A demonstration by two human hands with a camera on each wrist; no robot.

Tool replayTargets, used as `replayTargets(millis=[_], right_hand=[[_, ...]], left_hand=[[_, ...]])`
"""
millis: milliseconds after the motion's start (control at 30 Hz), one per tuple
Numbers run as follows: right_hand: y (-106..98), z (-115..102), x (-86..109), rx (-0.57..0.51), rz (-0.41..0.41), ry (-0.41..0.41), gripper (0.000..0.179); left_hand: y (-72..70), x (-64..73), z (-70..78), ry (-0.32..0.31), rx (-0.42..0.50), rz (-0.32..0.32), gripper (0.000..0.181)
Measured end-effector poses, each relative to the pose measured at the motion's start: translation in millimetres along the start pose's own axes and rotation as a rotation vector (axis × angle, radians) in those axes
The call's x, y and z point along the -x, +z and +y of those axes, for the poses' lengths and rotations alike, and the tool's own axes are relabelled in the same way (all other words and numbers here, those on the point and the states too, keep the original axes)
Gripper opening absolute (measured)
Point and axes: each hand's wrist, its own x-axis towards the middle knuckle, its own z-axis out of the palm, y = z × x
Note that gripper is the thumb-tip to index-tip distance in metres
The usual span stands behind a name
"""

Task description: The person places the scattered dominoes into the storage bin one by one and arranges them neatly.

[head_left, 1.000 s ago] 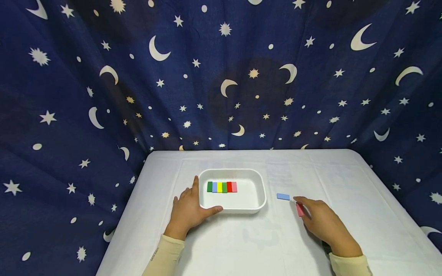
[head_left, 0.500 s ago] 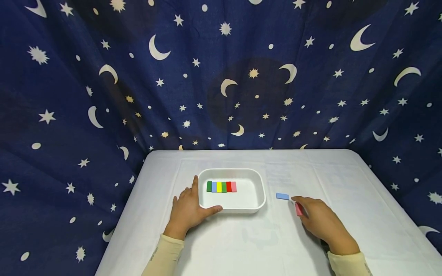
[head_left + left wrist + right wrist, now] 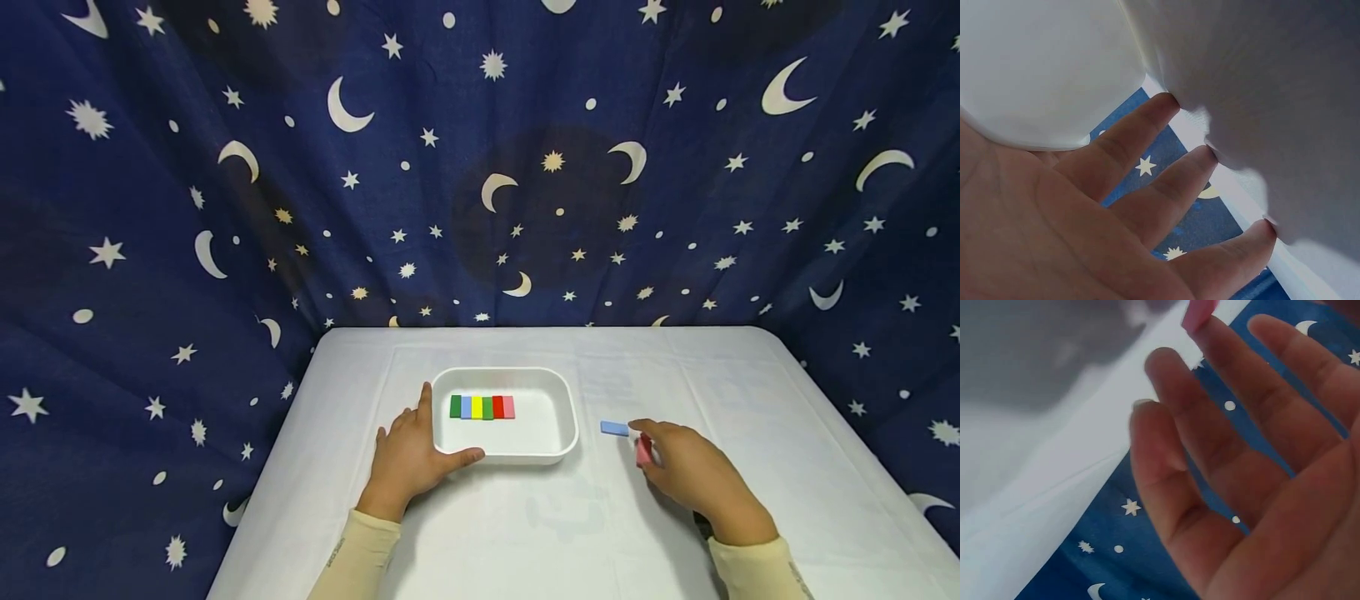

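Note:
In the head view a white tray (image 3: 532,457) holds a side-by-side row of coloured tiles (image 3: 477,407): dark green, blue, yellow, green, red and pink. My left hand (image 3: 408,458) rests at its front left corner, the thumb along the front wall and the index finger against the left side. Its other fingers (image 3: 1166,194) are spread, their tips on the cloth. To the right of the tray my right hand (image 3: 693,471) pinches a pinkish-red tile (image 3: 643,453), partly hidden by the fingers. Its index fingertip is close to a blue tile (image 3: 614,428) lying on the table.
A white cloth (image 3: 570,533) covers the table. Behind and at both sides hangs a dark blue curtain (image 3: 442,192) with moons and stars. The right half of the tray's floor (image 3: 538,421) is bare.
My right hand has shifted slightly left with the pinkish-red tile, closer to the blue tile, and the held tile has tilted a little. The left hand and the tray have stayed put.

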Motion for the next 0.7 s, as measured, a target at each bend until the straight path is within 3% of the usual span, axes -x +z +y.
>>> replayTargets(millis=[233, 700], right_hand=[[-7, -15, -14.9, -0.018, 0.092, -0.048, 0.051], [-13, -55, -61.6, -0.046, 0.139, -0.103, 0.059]], left_hand=[[-1.3, 0.1, 1.0, -0.002, 0.021, 0.005, 0.148], [0.4, 0.4, -0.1, -0.010, 0.020, 0.002, 0.150]])
